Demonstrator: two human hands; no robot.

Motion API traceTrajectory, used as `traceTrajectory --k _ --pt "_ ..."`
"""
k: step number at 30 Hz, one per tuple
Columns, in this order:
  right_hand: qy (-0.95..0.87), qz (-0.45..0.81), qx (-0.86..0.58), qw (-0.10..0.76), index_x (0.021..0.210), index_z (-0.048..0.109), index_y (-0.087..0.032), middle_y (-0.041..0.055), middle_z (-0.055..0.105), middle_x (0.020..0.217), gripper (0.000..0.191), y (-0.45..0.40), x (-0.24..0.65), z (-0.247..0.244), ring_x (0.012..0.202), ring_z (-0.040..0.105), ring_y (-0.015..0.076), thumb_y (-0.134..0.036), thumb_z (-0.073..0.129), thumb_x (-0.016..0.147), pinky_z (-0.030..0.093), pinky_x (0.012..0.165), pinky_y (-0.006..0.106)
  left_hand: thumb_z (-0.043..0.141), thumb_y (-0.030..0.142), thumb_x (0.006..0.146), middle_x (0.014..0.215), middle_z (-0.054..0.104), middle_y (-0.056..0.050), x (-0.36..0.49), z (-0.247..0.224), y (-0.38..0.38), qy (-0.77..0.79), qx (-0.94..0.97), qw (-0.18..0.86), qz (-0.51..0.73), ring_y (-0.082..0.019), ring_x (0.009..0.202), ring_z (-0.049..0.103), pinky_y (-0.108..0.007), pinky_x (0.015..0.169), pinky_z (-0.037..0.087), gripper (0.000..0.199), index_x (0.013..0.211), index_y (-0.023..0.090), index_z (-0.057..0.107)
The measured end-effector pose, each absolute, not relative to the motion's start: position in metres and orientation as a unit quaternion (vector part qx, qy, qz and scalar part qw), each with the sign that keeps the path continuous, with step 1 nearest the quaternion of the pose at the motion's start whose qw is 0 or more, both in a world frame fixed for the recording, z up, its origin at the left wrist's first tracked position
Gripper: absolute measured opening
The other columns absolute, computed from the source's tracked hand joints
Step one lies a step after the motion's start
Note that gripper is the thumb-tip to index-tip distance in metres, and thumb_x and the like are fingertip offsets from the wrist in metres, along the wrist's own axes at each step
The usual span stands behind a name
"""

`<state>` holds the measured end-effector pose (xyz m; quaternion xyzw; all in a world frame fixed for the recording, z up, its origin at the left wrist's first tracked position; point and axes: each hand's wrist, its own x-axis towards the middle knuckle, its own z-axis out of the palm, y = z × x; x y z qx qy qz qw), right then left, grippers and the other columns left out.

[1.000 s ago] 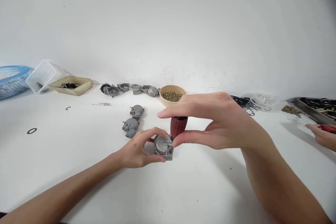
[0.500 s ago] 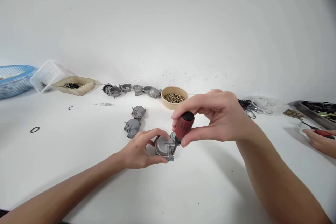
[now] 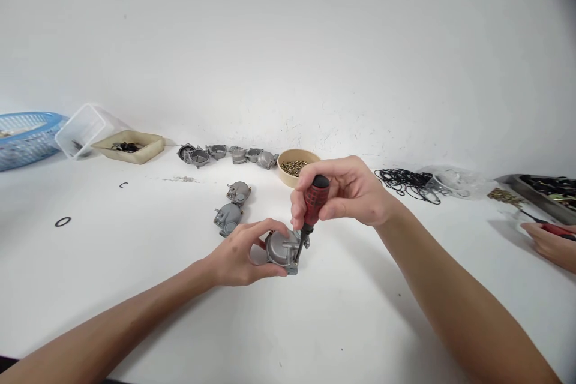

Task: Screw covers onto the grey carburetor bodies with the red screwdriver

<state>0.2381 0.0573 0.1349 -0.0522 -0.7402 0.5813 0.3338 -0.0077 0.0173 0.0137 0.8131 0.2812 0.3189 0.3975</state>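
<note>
My left hand (image 3: 245,254) grips a round grey metal carburetor float bowl (image 3: 279,248) by its left side, thumb below and fingers above. In my right hand (image 3: 344,191) is a screwdriver (image 3: 316,199) with a red and black handle, pinched between thumb and fingers. Its shaft points down, and the tip meets the lower right edge of the bowl; the screw under it is too small to make out. Two similar grey metal parts (image 3: 228,216) lie beyond my left hand. Behind my right hand stands a tan round tub (image 3: 283,176) of small brass-coloured screws (image 3: 293,168).
Several grey bowls (image 3: 199,158) line the wall. At left are a blue basket (image 3: 31,153), a clear bin (image 3: 81,132), a yellowish tray (image 3: 150,152) and a black ring (image 3: 63,222). Black rubber rings (image 3: 405,183) lie right, near another person's hand (image 3: 549,246) holding a screwdriver.
My right hand has shifted slightly left and its grip on the handle has changed, with the screwdriver now more upright. More of the black rings shows. My left hand stays around the bowl.
</note>
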Motion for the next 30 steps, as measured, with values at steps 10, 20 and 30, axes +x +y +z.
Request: traceTrajectory --k 10,20,30 --pt "-0.702 0.511 -0.203 0.453 0.103 0.073 -0.016 0.0045 0.075 0.087 0.037 0.061 0.237 0.135 0.078 0.075 0.0198 -0.025 0.092 0.072 0.066 0.074 0.033 0.086 0.04 0.083 0.124 0.063 -0.003 0.001 0.017 0.015 0.358 0.752 0.425 0.354 -0.026 0.107 0.062 -0.036 0.082 0.058 0.047 0.119 0.028 0.058" --pt "-0.702 0.551 -0.178 0.415 0.126 0.064 -0.019 0.0117 0.077 0.109 0.05 0.075 0.246 0.126 0.094 0.077 0.0265 -0.04 0.083 0.083 0.064 0.087 0.046 0.082 0.039 0.087 0.128 0.057 -0.006 -0.002 0.017 0.022 0.343 0.725 0.49 0.342 -0.025 0.108 0.061 -0.039 0.087 0.058 0.046 0.123 0.028 0.055" --pt "-0.659 0.542 -0.242 0.461 0.124 0.063 -0.02 0.0083 0.077 0.098 0.052 0.081 0.242 0.118 0.083 0.077 0.0233 -0.037 0.085 0.08 0.065 0.076 0.041 0.083 0.035 0.088 0.121 0.063 -0.007 0.002 0.018 0.02 0.329 0.68 0.544 0.365 -0.027 0.106 0.066 -0.037 0.085 0.06 0.046 0.123 0.025 0.054"
